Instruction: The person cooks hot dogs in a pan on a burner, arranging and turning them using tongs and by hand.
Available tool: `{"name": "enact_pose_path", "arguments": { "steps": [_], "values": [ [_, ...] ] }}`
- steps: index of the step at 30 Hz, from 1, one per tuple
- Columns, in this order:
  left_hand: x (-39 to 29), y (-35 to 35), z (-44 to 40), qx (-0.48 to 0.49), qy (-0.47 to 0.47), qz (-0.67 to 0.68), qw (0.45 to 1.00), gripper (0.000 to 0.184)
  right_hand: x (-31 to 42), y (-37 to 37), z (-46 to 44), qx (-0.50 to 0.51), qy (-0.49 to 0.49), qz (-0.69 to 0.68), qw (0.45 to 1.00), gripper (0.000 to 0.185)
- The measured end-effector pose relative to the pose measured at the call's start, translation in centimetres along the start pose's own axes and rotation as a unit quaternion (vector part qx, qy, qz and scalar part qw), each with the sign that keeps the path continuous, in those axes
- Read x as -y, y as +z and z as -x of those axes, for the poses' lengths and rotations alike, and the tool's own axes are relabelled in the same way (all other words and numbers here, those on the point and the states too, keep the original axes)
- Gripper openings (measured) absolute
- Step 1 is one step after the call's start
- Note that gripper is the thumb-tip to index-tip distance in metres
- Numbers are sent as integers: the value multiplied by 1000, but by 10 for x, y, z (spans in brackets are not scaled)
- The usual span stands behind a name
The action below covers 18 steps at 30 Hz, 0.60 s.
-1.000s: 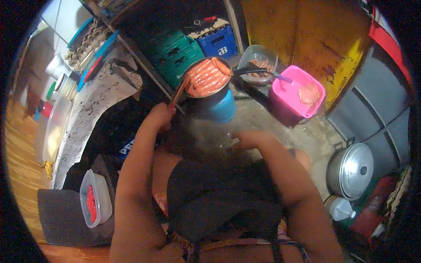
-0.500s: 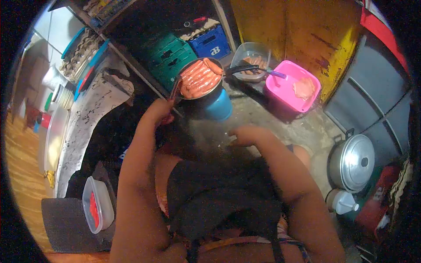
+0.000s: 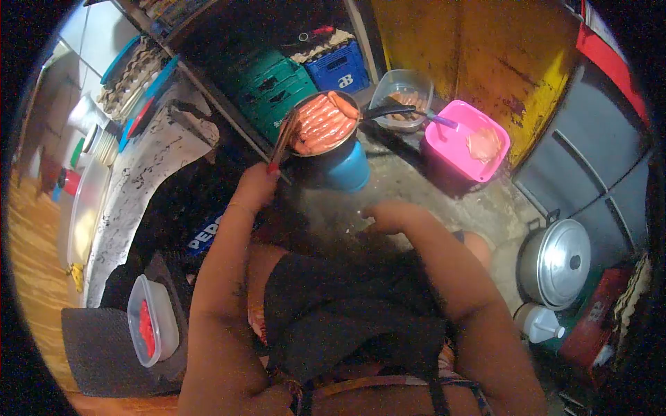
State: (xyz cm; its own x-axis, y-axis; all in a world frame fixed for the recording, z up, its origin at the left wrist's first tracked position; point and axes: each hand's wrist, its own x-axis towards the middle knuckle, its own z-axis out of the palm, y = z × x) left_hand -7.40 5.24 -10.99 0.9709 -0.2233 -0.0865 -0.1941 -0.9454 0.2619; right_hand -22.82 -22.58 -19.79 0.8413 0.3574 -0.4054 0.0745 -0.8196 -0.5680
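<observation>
A frying pan (image 3: pixel 307 154) full of red sausages (image 3: pixel 320 126) sits above a blue cylinder-shaped object (image 3: pixel 349 170), its black handle pointing right. My left hand (image 3: pixel 257 187) is closed around a pair of tongs (image 3: pixel 282 142), whose tips reach the pan's left rim beside the sausages. Whether the tongs touch a sausage, I cannot tell. Below the pan, over the floor, my right hand (image 3: pixel 386 216) holds nothing, its fingers loosely bent and apart.
Right of the pan are a clear container (image 3: pixel 402 80) with more sausages and a pink basin (image 3: pixel 444 149) holding pale pink slices. A lidded pot (image 3: pixel 558 260) stands at right. Blue (image 3: pixel 340 69) and green (image 3: pixel 270 97) crates lie behind. A red-filled plastic tub (image 3: pixel 163 322) is at left.
My left hand has shifted slightly, and the tongs now lean more clearly along the pan's left side. The view has moved a little; my right hand stays nearly still.
</observation>
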Motion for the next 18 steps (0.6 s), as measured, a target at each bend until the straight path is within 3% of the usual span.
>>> {"name": "enact_pose_path", "arguments": {
  "steps": [3,6,12,18],
  "values": [
    [-6,-4,5,-44,43,-81,995,38,4,-4,7,0,-1,-4,1000,62],
    [-3,-5,0,-62,14,-98,993,38,-2,1,2,6,0,1,1000,61],
    [-27,-27,7,50,-57,-85,994,37,-14,8,-9,14,4,4,1000,61],
    [-27,-21,-13,92,-65,-30,993,32,-7,4,-3,4,9,9,1000,60]
  ]
}}
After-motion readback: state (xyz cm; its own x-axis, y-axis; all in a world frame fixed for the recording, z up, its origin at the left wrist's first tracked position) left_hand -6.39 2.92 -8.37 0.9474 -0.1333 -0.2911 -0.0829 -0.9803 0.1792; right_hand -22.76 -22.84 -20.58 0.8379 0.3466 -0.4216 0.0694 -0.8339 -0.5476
